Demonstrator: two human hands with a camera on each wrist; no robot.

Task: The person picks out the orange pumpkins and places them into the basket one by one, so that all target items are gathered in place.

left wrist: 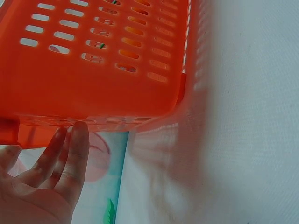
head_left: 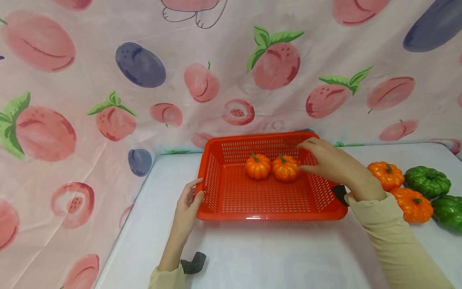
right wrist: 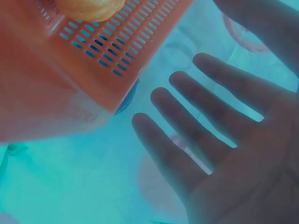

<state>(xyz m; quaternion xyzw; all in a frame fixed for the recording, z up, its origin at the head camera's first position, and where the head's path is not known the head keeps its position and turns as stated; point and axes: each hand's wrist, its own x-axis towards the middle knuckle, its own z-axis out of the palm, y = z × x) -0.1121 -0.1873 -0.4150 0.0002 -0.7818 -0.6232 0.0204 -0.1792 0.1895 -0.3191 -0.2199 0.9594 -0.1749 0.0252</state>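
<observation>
A red-orange plastic basket [head_left: 265, 216] with slotted walls stands on the white table. Inside it, toward the back, sit two small orange pumpkins side by side, the left one [head_left: 258, 167] and the right one [head_left: 286, 168], both with green stems. My left hand [head_left: 187, 206] touches the basket's left rim; its fingers [left wrist: 74, 158] extend fairly straight against the basket's outside in the left wrist view. Over the basket's right end hovers my right hand [head_left: 326, 162], near the right pumpkin. In the right wrist view this hand [right wrist: 233, 149] has its fingers spread, with nothing held.
To the right of the basket lie two more orange pumpkins [head_left: 412, 205] and two green ones [head_left: 428, 182], partly beside the right sleeve. Fruit-patterned cloth [head_left: 231, 48] hangs behind and to the left of the white table [head_left: 252, 257]. Dark wrist-worn pieces [head_left: 194, 263] show at both wrists.
</observation>
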